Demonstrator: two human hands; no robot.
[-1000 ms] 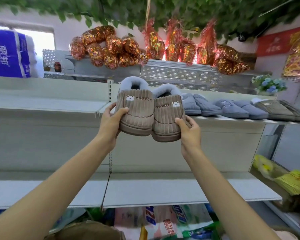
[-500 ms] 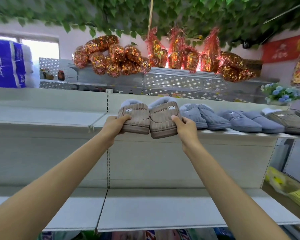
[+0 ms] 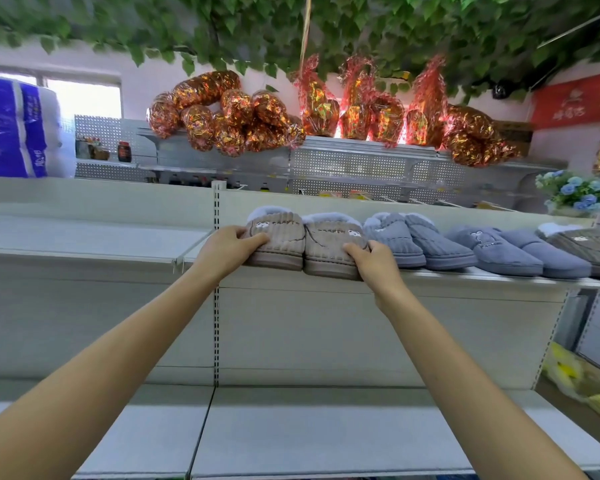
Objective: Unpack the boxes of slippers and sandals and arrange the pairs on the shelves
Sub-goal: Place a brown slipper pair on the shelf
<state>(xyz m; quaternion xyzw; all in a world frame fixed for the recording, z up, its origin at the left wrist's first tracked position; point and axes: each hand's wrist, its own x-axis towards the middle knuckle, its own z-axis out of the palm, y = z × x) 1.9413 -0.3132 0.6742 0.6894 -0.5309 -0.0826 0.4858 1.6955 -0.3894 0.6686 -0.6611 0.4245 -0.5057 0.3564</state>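
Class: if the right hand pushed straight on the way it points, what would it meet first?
The right hand already grips the beige slipper; beyond that, probably the shelf's back panel, though depth is unclear.

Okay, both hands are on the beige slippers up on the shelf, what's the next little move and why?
Probably let go: the beige slippers already sit on the upper shelf, toes out like the grey pair beside them, with the left hand and right hand gripping their toes.

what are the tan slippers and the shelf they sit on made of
Tan slippers: likely ribbed corduroy-type fabric, matte, with pale fleecy lining at the collar and a smooth, probably rubber sole. Shelf: looks like painted sheet metal, off-white, with a slotted upright.
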